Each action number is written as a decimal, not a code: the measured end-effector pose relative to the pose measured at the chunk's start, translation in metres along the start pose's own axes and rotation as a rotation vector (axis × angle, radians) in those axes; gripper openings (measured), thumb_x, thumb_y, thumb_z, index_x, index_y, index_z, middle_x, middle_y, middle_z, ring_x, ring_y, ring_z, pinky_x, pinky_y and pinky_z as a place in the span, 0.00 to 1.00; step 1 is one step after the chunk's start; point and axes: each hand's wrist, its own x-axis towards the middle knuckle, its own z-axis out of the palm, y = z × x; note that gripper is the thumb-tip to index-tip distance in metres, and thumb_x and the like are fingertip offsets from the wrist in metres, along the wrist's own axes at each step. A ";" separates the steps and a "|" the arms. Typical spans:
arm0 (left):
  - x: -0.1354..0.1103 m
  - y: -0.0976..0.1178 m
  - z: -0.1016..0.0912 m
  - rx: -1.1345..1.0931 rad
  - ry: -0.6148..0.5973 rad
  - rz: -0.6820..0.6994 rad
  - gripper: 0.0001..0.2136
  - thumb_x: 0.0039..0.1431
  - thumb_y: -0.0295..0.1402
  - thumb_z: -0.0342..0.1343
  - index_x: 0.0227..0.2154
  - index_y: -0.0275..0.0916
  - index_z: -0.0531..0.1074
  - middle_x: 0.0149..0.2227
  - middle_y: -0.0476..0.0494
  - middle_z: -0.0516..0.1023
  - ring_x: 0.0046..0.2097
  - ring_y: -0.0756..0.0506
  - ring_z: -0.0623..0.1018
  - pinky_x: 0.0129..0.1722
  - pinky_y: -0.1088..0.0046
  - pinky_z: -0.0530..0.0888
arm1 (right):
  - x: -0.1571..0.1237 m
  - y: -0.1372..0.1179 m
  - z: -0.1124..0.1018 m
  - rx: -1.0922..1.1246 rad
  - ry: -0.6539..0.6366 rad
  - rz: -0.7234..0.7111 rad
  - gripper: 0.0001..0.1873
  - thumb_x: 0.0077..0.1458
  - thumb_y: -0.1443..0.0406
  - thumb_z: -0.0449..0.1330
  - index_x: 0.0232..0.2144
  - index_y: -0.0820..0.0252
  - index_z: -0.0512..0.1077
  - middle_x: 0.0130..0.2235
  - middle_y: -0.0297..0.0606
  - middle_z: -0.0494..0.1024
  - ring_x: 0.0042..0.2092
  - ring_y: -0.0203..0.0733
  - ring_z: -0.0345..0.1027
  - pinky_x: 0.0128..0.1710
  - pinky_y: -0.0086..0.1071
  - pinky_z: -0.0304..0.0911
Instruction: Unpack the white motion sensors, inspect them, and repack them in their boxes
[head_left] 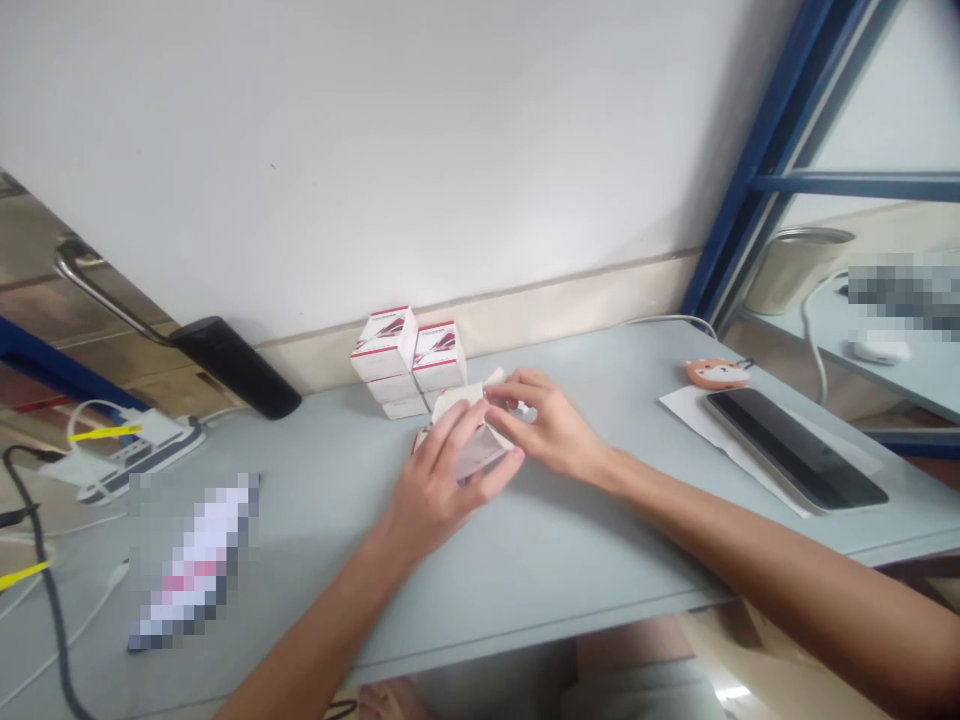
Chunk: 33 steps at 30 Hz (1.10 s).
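A small white cardboard box (482, 458) stands on the desk between my hands, its top flaps raised. My left hand (439, 485) is wrapped round it, with the thumb on the near side and the fingers over the top. At the box's upper right edge, my right hand (555, 425) has thumb and fingertips closed on a white flap. What lies inside the box is hidden by my fingers. Just behind, white boxes with red edges and a dark printed picture are stacked in two columns, a taller stack (384, 345) on the left and a lower one (436, 357) beside it.
To the right, a black phone (799, 450) lies partly on white paper (694, 408), with an orange animal-faced object (716, 374) behind. On the left are a blurred-out packet (199, 560), a power strip (142, 458), loose cables and a black cylinder (236, 365). A wall backs the desk.
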 end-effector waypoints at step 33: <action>0.132 -0.057 0.136 -0.167 -0.509 0.140 0.38 0.52 0.08 0.49 0.66 0.41 0.64 0.74 0.33 0.60 0.76 0.37 0.55 0.70 0.51 0.66 | 0.050 0.107 -0.101 0.761 1.275 0.656 0.09 0.50 0.65 0.52 0.37 0.54 0.65 0.45 0.38 0.73 0.44 0.39 0.75 0.42 0.40 0.83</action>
